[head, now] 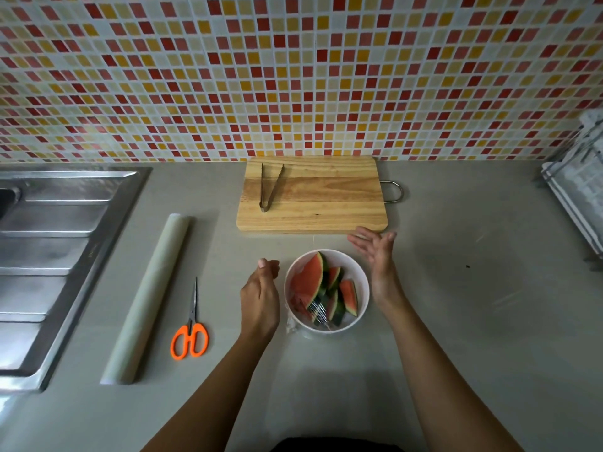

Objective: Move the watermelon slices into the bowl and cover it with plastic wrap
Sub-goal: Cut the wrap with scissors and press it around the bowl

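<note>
A white bowl [364, 282] stands on the grey counter in front of the cutting board and holds several watermelon slices [308, 282]. Clear plastic wrap [321, 316] shows as shiny crinkles over the bowl's near rim and beside it. My left hand [261, 295] hovers just left of the bowl with its fingers curled and the thumb against them. Whether it pinches the clear film cannot be seen. My right hand [378, 256] is at the bowl's far right rim, with fingers spread and straight, holding nothing.
A wooden cutting board [326, 203] with metal tongs [269, 187] lies behind the bowl. The plastic wrap roll [148, 298] and orange-handled scissors [191, 331] lie to the left. A steel sink [55, 249] is at far left, a dish rack [577, 197] at far right.
</note>
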A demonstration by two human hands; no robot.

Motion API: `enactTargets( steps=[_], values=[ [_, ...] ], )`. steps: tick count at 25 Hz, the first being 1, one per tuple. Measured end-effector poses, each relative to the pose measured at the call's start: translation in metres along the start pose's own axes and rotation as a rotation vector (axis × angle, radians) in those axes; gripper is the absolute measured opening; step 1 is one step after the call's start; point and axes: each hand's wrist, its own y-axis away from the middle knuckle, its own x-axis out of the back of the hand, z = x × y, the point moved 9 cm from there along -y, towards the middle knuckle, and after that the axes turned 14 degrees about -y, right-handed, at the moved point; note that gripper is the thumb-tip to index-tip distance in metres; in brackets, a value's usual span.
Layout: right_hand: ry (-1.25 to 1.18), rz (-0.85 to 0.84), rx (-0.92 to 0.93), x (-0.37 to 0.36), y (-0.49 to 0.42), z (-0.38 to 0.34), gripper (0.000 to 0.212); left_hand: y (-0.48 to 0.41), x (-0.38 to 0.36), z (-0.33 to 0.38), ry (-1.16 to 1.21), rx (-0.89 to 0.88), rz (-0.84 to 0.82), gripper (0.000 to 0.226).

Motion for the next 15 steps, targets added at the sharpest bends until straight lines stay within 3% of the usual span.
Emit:
enactTargets(
  steps=[4, 8, 15],
  values=[
    [0.091, -0.072, -0.074, -0.006, -0.004, 0.021, 0.083, 0.000, -0.029, 0.007, 0.123, -0.010, -0.221, 0.065],
    [0.267, -0.059, -0.053, -0.008, -0.010, 0.032, 0.066, 0.005, -0.043, 0.007, 0.172, 0.016, -0.228, 0.052],
    [0.467, 0.064, 0.018, -0.003, -0.006, 0.018, 0.109, 0.001, -0.047, 0.000, 0.107, 0.025, -0.196, 0.052]
  ],
)
